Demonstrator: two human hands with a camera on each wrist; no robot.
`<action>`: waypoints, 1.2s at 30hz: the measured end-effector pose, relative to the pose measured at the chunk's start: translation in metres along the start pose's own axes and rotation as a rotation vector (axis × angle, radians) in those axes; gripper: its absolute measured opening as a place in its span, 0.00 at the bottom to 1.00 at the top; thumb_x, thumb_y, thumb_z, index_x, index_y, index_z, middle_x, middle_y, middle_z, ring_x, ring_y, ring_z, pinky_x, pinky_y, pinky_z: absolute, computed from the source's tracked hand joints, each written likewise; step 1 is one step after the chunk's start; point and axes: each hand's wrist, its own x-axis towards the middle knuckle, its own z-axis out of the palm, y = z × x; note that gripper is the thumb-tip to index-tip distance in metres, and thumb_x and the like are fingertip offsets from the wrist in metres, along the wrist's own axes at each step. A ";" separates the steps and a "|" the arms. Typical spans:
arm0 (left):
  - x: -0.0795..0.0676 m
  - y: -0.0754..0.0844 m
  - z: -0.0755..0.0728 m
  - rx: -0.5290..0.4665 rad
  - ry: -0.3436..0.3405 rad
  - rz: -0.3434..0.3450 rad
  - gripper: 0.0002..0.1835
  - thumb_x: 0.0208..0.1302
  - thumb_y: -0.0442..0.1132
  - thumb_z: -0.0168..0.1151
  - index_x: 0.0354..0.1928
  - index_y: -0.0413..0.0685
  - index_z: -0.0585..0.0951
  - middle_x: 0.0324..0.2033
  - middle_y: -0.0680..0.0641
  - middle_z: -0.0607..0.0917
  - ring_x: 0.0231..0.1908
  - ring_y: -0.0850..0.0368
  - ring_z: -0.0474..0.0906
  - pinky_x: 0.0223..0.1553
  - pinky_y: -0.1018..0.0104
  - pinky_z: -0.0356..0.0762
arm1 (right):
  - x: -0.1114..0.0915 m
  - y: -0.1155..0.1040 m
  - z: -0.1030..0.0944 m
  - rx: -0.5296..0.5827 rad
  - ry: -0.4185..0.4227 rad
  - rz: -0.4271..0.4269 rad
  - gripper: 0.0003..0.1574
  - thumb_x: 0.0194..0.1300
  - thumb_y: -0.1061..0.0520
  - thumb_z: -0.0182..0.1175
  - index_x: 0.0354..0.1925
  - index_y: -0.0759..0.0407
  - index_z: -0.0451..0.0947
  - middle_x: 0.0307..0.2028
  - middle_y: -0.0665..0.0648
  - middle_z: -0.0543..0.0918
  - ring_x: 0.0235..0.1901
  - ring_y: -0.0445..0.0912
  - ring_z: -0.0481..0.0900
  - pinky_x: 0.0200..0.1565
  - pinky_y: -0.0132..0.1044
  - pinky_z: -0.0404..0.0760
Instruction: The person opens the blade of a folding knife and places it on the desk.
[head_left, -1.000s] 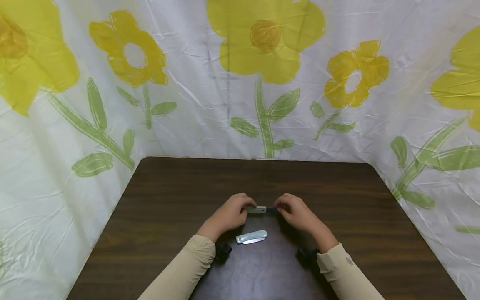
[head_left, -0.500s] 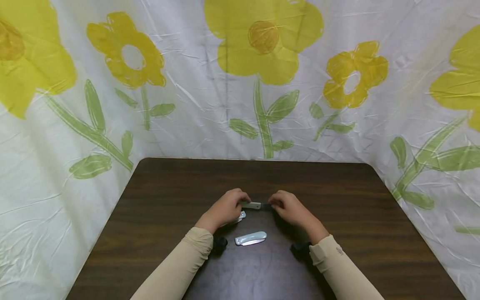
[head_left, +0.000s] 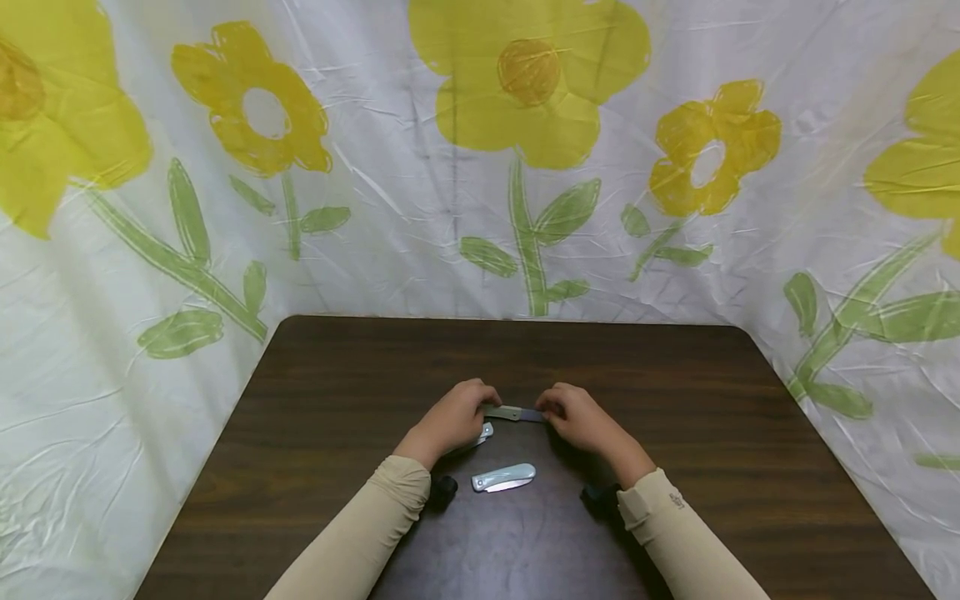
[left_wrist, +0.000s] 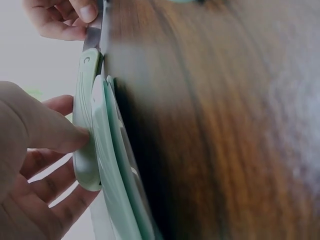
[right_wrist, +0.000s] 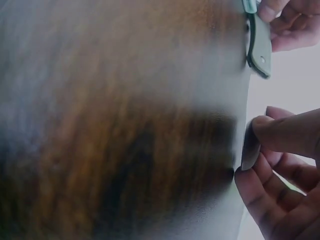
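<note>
Two tan sleeves, the left point(head_left: 352, 525) and the right point(head_left: 693, 533), reach in from the bottom edge over a dark wood-grain table point(head_left: 360, 358). A small black object sits at each wrist, the left one point(head_left: 444, 493) and the right one point(head_left: 600, 500); their details are too dark to make out.

Between the forearms lies a pale blue folding knife point(head_left: 504, 477), flat on the table. Its silver blade is folded back along the near side of the handle; how deep it sits in the slot cannot be told. A little farther off, a second folding knife point(head_left: 486, 432) is mostly hidden beneath the left hand; in the left wrist view, its pale green handle runs beside the knife being held. Whether the two touch is unclear.

Beyond these, both hands hold one pale green knife point(head_left: 504, 412), its handle to the left and its dark grey blade point(head_left: 531, 415) extended to the right, out of the handle. The left hand point(head_left: 450, 421) pinches the handle between thumb and fingers. The right hand point(head_left: 588, 421) pinches the blade near its far end, thumb against fingertips.

Past the table's rounded far corners hangs a creased white curtain point(head_left: 405, 250) printed with large yellow flowers point(head_left: 540, 125) and green stems.
</note>
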 end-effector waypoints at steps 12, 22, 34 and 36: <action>-0.001 0.001 0.002 0.129 0.026 -0.003 0.18 0.65 0.22 0.56 0.48 0.44 0.89 0.42 0.44 0.87 0.44 0.45 0.82 0.49 0.51 0.82 | 0.001 -0.004 0.000 -0.037 0.002 0.003 0.05 0.66 0.68 0.69 0.40 0.62 0.87 0.33 0.53 0.81 0.33 0.43 0.77 0.38 0.39 0.81; -0.006 0.004 0.000 0.155 0.038 -0.026 0.10 0.74 0.31 0.62 0.49 0.46 0.89 0.44 0.45 0.85 0.44 0.47 0.78 0.49 0.52 0.81 | -0.001 -0.010 -0.001 -0.130 -0.013 0.033 0.03 0.69 0.65 0.68 0.40 0.60 0.87 0.34 0.52 0.81 0.35 0.44 0.81 0.41 0.42 0.84; -0.021 0.038 -0.006 0.032 0.008 0.010 0.09 0.75 0.40 0.66 0.51 0.46 0.88 0.45 0.46 0.83 0.44 0.53 0.73 0.47 0.57 0.78 | -0.022 -0.023 -0.017 -0.082 -0.039 0.036 0.07 0.72 0.59 0.69 0.45 0.59 0.88 0.37 0.50 0.82 0.36 0.43 0.79 0.40 0.40 0.81; -0.024 0.043 -0.005 0.012 -0.008 0.031 0.09 0.75 0.39 0.66 0.51 0.45 0.88 0.44 0.45 0.83 0.43 0.54 0.74 0.47 0.59 0.77 | -0.027 -0.024 -0.020 -0.059 -0.043 0.027 0.06 0.72 0.58 0.69 0.45 0.58 0.88 0.37 0.49 0.83 0.37 0.43 0.79 0.42 0.39 0.81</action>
